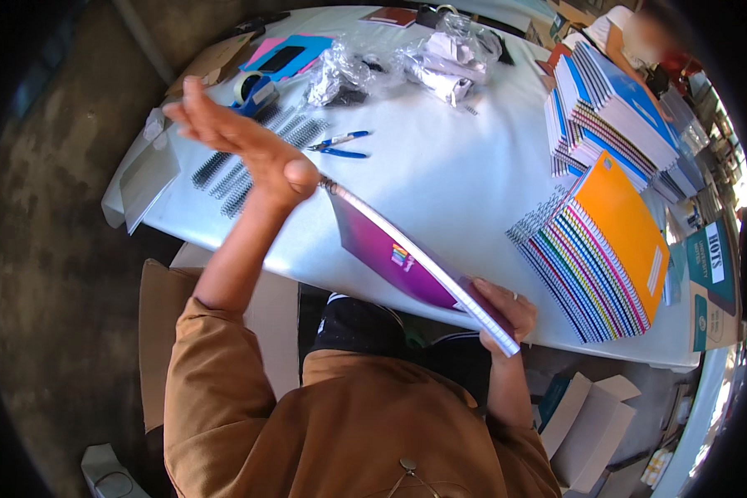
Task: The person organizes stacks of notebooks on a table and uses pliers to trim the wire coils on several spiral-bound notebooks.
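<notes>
A right hand (506,311), fingers clamped on the near corner, tilts a purple-covered spiral-bound notebook (407,261) above the white table (440,166) edge; the left hand (236,137), fingers together and flat, presses its far spine end. Light, flexible, it seems best gripped by its edges. Beyond lie loose black wire spirals (249,162).

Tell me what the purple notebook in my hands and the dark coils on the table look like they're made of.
The purple notebook looks like glossy coated card over a white paper block; the cover shines and the page edge shows pale. The dark coils look like black plastic or coated wire spiral binding; which one is unclear.
</notes>
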Action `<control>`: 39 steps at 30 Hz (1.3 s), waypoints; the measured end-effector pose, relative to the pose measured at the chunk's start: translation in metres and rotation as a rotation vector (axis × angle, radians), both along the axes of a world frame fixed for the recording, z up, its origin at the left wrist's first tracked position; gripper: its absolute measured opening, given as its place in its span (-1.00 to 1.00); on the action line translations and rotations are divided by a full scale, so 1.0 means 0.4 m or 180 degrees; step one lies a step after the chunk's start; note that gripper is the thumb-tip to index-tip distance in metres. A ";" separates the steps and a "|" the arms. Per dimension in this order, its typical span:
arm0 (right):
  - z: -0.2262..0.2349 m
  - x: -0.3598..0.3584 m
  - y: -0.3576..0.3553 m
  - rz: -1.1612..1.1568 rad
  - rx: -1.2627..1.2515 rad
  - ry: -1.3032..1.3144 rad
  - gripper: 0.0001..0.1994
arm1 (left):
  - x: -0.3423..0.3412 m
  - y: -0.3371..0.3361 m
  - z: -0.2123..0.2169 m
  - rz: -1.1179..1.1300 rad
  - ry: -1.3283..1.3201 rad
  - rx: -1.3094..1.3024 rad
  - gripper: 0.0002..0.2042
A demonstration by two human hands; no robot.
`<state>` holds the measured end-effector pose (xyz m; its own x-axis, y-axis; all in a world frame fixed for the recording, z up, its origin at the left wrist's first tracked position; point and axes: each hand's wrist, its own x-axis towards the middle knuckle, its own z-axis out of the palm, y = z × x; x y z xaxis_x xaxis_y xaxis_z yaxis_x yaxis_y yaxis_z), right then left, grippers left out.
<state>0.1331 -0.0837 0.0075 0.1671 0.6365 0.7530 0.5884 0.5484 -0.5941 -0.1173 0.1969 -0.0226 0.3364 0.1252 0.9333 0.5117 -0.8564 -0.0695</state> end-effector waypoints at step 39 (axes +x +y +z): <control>0.014 0.023 -0.027 -0.0080 -0.0230 -0.0078 -0.70 | 0.020 -0.242 -0.021 -0.0425 0.2098 0.0094 0.00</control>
<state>0.1425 -0.0945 0.0132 0.1657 0.6853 0.7092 0.6163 0.4894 -0.6169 -0.1095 0.1001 -0.0312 0.8479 0.0208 0.5297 0.2441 -0.9023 -0.3554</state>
